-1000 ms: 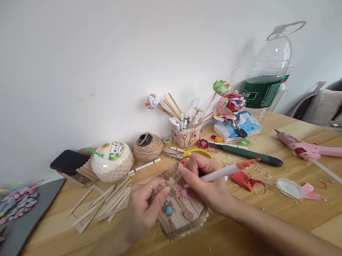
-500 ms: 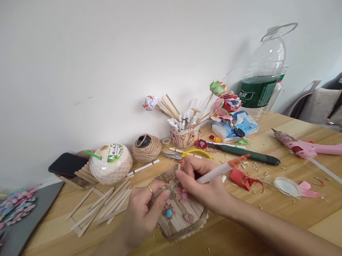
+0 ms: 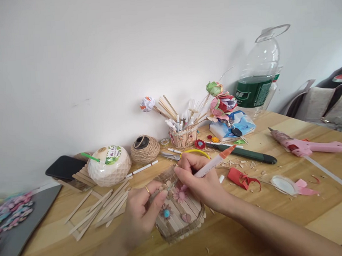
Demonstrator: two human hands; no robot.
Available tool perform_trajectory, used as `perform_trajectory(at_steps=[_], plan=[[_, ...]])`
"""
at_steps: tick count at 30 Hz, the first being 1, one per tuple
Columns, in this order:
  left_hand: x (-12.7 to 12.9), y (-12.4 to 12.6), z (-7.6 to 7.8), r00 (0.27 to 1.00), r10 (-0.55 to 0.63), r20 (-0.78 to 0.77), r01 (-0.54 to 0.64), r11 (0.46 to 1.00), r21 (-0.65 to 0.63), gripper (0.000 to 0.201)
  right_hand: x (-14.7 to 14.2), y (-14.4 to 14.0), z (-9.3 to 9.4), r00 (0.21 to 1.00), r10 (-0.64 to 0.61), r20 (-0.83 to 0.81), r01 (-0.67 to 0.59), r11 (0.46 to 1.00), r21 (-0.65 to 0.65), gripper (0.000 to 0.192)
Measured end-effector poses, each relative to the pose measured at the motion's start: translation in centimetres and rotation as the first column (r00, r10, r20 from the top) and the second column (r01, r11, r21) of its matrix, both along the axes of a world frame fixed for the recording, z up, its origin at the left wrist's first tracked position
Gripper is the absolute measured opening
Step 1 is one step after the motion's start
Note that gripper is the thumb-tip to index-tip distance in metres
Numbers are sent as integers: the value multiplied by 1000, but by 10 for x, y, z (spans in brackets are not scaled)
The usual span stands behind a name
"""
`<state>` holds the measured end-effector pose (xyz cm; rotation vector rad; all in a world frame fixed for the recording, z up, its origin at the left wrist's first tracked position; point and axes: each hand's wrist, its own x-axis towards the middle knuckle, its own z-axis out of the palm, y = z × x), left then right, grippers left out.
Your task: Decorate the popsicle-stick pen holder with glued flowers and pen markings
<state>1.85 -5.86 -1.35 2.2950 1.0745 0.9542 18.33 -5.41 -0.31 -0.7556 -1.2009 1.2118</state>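
Note:
My left hand [image 3: 145, 205] grips the left upper rim of a small craft-stick basket [image 3: 176, 223], thumb on the near side. Twine and small wood pieces edge the basket, and a pink flower [image 3: 180, 194], a blue-centred flower [image 3: 166, 212] and a pinkish-brown piece [image 3: 186, 217] decorate its side. In my right hand [image 3: 201, 180] is a marker [image 3: 211, 166] with an orange end pointing up and to the right. The marker's lower end is hidden behind my fingers, close to the basket's rim; whether it touches cannot be seen.
Loose craft sticks [image 3: 106, 207] lie left of the basket. Behind stand a wrapped coconut [image 3: 109, 167], a twine ball [image 3: 145, 150] and a holder of markers [image 3: 183, 137]. Scissors [image 3: 195, 152], a green craft knife [image 3: 247, 154], red scraps [image 3: 239, 178] and a pink glue gun [image 3: 306, 145] lie rightward.
The view has shifted slightly, so everything sits a little further left. Both hands keep their hold; the basket and marker have barely moved.

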Motion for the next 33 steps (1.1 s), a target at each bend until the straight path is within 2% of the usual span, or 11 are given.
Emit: perform_trajectory(at_steps=[5,10,14,17,24,33], plan=[[-1,0,-2,1000,2,24,-1,999,-33,26,0,0,2,1000,-8,25,8,1000,-7,33],[-3,4,-5,997,0,78,8,994,-105,25,2,3,1,997,-77,22,75,994,84,33],[-5,9,-5,989,43,142,-15,981,-195,26,3,3,-1,990,-140,5,139,986,91,34],[-5,12,-4,980,87,178,-42,970,-238,26,2,3,-3,992,-125,16,122,986,110,29],[-5,13,-4,975,95,201,-44,969,-243,24,-1,2,-10,973,-193,128,158,957,245,27],[-7,14,-7,979,74,191,-30,974,-226,25,0,2,-11,963,-217,162,169,949,268,26]])
